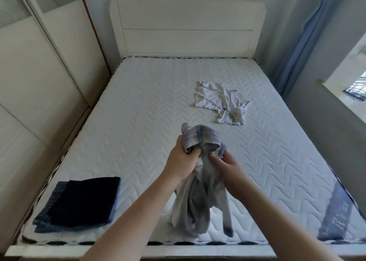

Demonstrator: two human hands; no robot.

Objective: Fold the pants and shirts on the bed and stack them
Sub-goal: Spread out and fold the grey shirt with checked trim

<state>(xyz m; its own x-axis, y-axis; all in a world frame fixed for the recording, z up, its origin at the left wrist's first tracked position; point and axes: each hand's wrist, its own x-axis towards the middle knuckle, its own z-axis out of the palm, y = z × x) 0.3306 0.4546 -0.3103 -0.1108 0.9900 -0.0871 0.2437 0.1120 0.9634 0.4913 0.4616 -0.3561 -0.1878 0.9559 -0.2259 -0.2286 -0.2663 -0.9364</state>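
In the head view, the person holds a pale plaid shirt [200, 183] above the near middle of the bed [138, 106]. The left hand [183, 159] has its grip clamped on the bunched upper part of the shirt, fingers curled into the cloth. The right hand [229, 169] pinches the fabric just beside it, thumb on the cloth. The rest of the shirt hangs down, its lower end touching the mattress near the bed's near edge. A folded dark stack of clothes [79, 203] lies at the near left corner. A crumpled white T-shirt [219, 102] lies further off, right of centre, well apart from both.
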